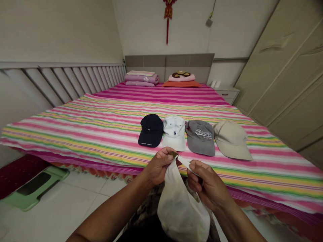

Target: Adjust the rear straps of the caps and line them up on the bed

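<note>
I hold a white cap (180,205) in front of me, below the near edge of the bed. My left hand (159,165) pinches the metal buckle at the cap's back. My right hand (205,183) pinches the white strap that runs from that buckle. On the striped bedspread (101,124) just beyond my hands, several caps lie in a row: a navy cap (150,130), a white cap with a small logo (174,132), a grey cap with white lettering (201,136) and a beige cap (232,139).
Folded pink bedding (141,78) and a pillow stack (181,80) sit by the headboard. A wardrobe (287,77) stands along the right, a nightstand (227,92) beside the bed. A green plastic step (35,188) lies on the tiled floor at left.
</note>
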A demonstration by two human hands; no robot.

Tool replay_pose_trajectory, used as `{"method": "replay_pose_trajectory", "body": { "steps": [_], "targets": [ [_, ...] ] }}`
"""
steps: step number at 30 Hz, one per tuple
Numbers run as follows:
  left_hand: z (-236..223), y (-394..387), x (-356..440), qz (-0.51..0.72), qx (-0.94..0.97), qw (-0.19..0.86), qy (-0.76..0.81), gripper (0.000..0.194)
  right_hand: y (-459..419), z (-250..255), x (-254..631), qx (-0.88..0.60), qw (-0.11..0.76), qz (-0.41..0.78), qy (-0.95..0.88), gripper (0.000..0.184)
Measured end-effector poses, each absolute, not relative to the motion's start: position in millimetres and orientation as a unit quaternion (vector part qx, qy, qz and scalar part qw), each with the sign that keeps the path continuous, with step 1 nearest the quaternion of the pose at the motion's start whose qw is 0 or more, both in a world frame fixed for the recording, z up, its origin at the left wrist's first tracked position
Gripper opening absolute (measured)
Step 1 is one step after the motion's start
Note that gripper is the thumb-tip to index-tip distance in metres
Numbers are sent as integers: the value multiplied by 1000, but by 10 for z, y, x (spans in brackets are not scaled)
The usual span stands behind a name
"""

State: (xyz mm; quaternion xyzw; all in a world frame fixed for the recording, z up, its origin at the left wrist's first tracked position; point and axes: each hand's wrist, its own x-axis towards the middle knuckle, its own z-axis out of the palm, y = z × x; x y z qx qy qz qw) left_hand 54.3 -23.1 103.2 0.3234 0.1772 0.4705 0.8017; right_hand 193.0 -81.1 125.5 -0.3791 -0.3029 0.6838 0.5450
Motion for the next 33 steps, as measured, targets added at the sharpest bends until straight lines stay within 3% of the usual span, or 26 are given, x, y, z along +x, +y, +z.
{"method": "replay_pose_trajectory", "body": {
  "steps": [26,33],
  "targets": [
    [1062,-267,487,424,435,772,187,34,-806,1309,1869,-403,513,666,-361,28],
    [1026,-261,466,440,442,763,168,30,-815,1271,1900,-408,508,632,-419,36]
  ]
}}
